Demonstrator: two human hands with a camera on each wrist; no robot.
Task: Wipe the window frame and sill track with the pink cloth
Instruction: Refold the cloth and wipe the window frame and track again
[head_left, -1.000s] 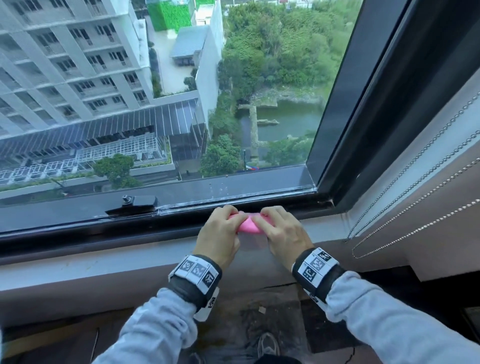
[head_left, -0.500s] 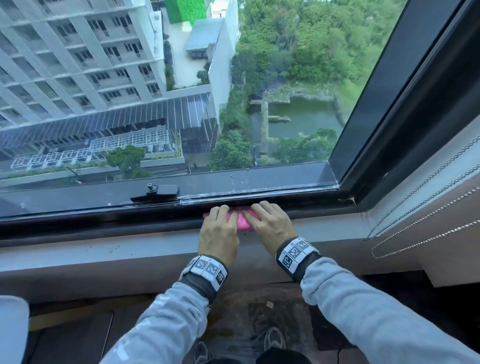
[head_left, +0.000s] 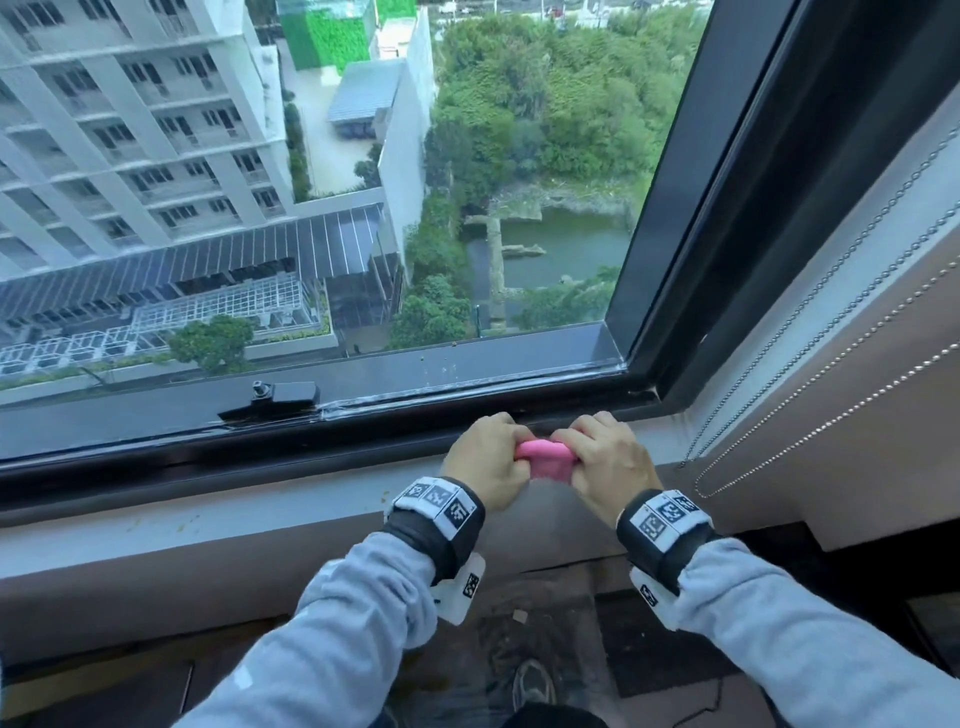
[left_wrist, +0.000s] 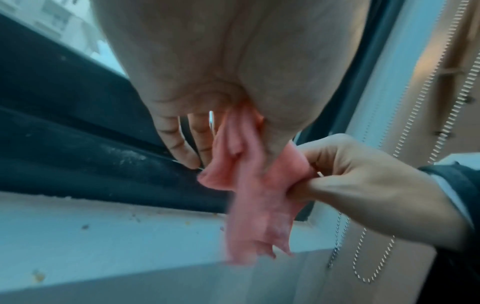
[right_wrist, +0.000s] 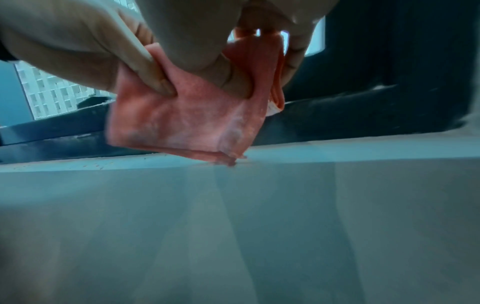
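A pink cloth (head_left: 548, 460) is bunched between my two hands, just above the white sill (head_left: 260, 514) and in front of the black window frame's bottom track (head_left: 363, 434). My left hand (head_left: 498, 447) grips its left side with curled fingers. My right hand (head_left: 592, 447) grips the right side. In the left wrist view the cloth (left_wrist: 246, 185) hangs in folds below my palm and the right hand (left_wrist: 350, 174) pinches its edge. From the right wrist the cloth (right_wrist: 187, 119) hangs as a flat folded square, its lower corner touching the sill (right_wrist: 337, 152).
A black latch (head_left: 283, 392) sits on the lower sash to the left. The frame's right upright (head_left: 727, 234) meets the track at the corner right of my hands. Bead chains (head_left: 831, 338) hang down the wall on the right. Crumbs dot the sill.
Half a second ago both hands pressed the cloth flat into the track. Now they have drawn it back off the track, shifted right, and hold it bunched between them.
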